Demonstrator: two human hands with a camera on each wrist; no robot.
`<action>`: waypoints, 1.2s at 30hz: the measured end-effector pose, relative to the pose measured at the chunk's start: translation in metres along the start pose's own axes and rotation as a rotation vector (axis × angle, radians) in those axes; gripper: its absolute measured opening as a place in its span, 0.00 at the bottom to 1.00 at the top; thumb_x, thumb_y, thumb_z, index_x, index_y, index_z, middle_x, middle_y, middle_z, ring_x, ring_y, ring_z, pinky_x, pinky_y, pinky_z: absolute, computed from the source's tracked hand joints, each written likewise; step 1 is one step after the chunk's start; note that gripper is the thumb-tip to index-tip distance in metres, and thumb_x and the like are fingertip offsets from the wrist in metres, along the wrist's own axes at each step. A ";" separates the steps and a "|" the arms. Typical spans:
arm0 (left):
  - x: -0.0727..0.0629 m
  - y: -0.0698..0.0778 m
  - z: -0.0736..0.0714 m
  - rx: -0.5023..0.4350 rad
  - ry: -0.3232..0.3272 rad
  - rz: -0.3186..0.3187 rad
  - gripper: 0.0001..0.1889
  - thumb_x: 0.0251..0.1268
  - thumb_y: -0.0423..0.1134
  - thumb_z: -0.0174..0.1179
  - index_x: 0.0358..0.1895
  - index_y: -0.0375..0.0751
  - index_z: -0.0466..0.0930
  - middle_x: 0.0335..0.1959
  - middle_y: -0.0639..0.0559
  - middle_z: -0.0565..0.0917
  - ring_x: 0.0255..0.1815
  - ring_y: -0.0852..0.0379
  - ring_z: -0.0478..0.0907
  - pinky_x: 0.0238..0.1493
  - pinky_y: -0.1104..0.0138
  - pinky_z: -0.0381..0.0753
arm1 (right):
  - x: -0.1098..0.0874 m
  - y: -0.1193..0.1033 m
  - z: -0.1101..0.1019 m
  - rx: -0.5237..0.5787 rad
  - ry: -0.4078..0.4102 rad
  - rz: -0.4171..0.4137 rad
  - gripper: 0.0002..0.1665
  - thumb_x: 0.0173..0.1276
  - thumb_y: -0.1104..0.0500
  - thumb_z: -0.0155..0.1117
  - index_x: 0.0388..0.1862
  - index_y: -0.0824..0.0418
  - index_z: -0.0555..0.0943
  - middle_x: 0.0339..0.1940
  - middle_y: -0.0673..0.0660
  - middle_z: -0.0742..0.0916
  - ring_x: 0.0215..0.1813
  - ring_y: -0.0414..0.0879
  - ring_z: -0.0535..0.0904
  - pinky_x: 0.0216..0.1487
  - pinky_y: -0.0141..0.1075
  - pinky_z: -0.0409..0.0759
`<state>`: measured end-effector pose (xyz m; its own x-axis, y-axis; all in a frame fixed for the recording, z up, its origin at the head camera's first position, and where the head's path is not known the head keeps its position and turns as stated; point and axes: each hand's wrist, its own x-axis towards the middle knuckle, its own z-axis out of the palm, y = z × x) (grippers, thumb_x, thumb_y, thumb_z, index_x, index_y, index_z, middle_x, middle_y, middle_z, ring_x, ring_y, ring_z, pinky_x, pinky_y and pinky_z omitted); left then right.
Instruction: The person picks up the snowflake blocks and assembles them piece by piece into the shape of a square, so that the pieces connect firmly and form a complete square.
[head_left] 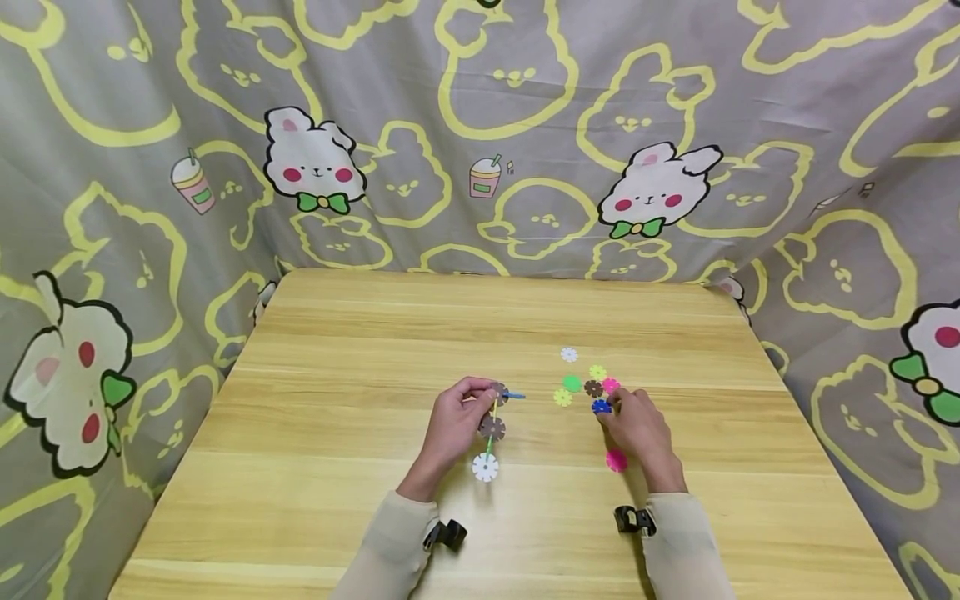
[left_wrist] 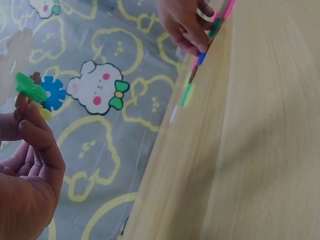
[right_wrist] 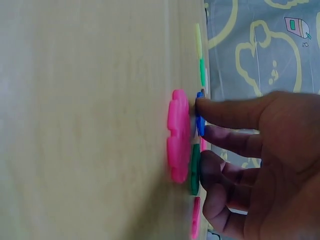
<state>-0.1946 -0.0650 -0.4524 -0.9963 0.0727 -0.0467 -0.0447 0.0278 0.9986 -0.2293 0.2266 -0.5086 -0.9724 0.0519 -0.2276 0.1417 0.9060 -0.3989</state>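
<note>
My left hand (head_left: 457, 421) pinches a chain of slotted plastic snowflake discs above the table. In the chain are brown discs (head_left: 492, 429), a blue disc (left_wrist: 53, 94) jutting to the right, a yellow disc (left_wrist: 44, 111), a green disc (left_wrist: 31, 88) and a white disc (head_left: 485, 467) at the near end. Over the loose discs on the right, my right hand (head_left: 639, 429) has its thumb and index finger on the edges of a dark blue disc (right_wrist: 200, 120), which is at table level. Its other fingers are bent beside a dark green disc (right_wrist: 195, 170).
Around the right hand lie a brown disc (head_left: 594, 388), yellow-green discs (head_left: 562, 397), a bright green disc (head_left: 572, 383) and pink discs (head_left: 616, 461). A white disc (head_left: 569, 355) lies farther back. A patterned curtain (head_left: 405, 100) surrounds the wooden table (head_left: 337, 333).
</note>
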 end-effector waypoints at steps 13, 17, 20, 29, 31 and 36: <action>0.001 0.001 -0.001 0.005 0.016 0.003 0.10 0.68 0.34 0.58 0.48 0.33 0.81 0.36 0.43 0.83 0.24 0.66 0.76 0.25 0.77 0.75 | 0.001 -0.010 0.002 0.129 0.013 -0.084 0.14 0.70 0.57 0.59 0.50 0.61 0.71 0.36 0.58 0.81 0.36 0.51 0.76 0.32 0.37 0.72; 0.001 0.001 -0.001 0.011 0.022 0.003 0.10 0.69 0.34 0.57 0.48 0.33 0.81 0.36 0.41 0.83 0.23 0.67 0.75 0.24 0.77 0.73 | -0.001 -0.021 0.001 0.214 0.049 -0.134 0.18 0.71 0.56 0.59 0.57 0.59 0.74 0.40 0.57 0.82 0.40 0.50 0.79 0.35 0.36 0.75; 0.002 0.002 -0.001 0.005 0.027 -0.002 0.10 0.69 0.34 0.57 0.48 0.33 0.80 0.37 0.40 0.83 0.23 0.66 0.76 0.24 0.76 0.74 | -0.005 -0.032 0.000 0.305 0.066 -0.174 0.18 0.71 0.56 0.59 0.58 0.58 0.76 0.39 0.56 0.81 0.38 0.48 0.77 0.34 0.34 0.74; 0.002 0.002 -0.001 0.001 0.042 -0.004 0.10 0.69 0.33 0.56 0.48 0.33 0.80 0.36 0.42 0.82 0.24 0.66 0.76 0.26 0.76 0.76 | -0.020 -0.068 -0.003 0.627 0.054 -0.296 0.13 0.73 0.58 0.58 0.55 0.56 0.77 0.35 0.58 0.82 0.34 0.50 0.77 0.29 0.31 0.74; 0.002 0.002 -0.001 0.005 0.042 -0.003 0.10 0.69 0.33 0.56 0.48 0.33 0.80 0.36 0.42 0.82 0.23 0.66 0.76 0.26 0.75 0.76 | -0.022 -0.074 -0.002 0.674 0.041 -0.314 0.13 0.73 0.58 0.58 0.55 0.55 0.77 0.35 0.58 0.82 0.34 0.50 0.77 0.30 0.32 0.75; 0.002 0.001 -0.001 0.012 0.043 -0.010 0.10 0.69 0.34 0.57 0.49 0.35 0.80 0.36 0.42 0.81 0.23 0.65 0.76 0.26 0.75 0.77 | -0.027 -0.086 -0.003 0.739 -0.002 -0.342 0.13 0.72 0.59 0.59 0.54 0.57 0.78 0.34 0.58 0.82 0.32 0.49 0.78 0.30 0.33 0.77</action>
<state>-0.1969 -0.0656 -0.4513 -0.9981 0.0291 -0.0552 -0.0540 0.0401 0.9977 -0.2156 0.1487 -0.4652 -0.9838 -0.1787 0.0116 -0.0765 0.3605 -0.9296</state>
